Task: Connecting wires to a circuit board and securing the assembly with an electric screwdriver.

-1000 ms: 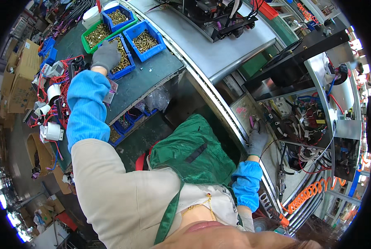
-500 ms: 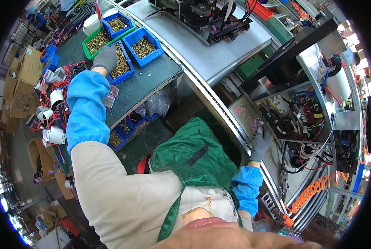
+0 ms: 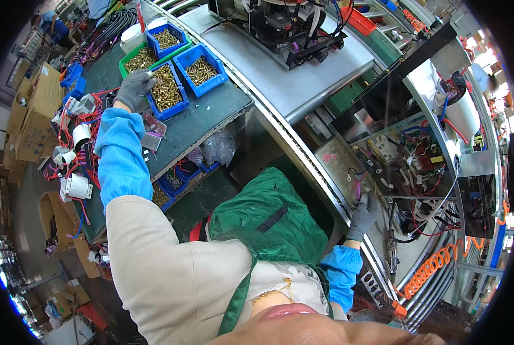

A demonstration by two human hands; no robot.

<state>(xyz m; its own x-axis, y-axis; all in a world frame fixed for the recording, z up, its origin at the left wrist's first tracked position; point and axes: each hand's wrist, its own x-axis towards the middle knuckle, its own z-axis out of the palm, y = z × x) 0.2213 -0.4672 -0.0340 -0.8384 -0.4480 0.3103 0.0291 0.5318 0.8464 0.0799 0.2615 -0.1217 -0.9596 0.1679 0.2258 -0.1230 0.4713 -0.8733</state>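
My left hand (image 3: 134, 88), in a grey glove, is at the left rim of a blue bin (image 3: 176, 109) of brass screws (image 3: 166, 89). Its fingers are bent together, with a small pale bit at the fingertips that is too small to name. Over on the right, my gloved right hand (image 3: 362, 217) pinches a thin wire with a purple sleeve (image 3: 358, 190) and a ring end. That hand rests above a metal ledge (image 3: 334, 158) beside an open, wired machine cabinet (image 3: 415, 155).
Another blue bin (image 3: 221, 79) and a green bin (image 3: 123, 69) of brass parts adjoin. Wired components (image 3: 79, 187) crowd the bench's left side. A black machine assembly (image 3: 291, 34) stands on a metal plate ahead. An orange coiled hose (image 3: 435, 267) hangs at lower right.
My left hand has drawn back from over the screws to the bin's left rim. My right hand has shifted slightly, and the purple-sleeved wire now stands out beyond its fingertips.
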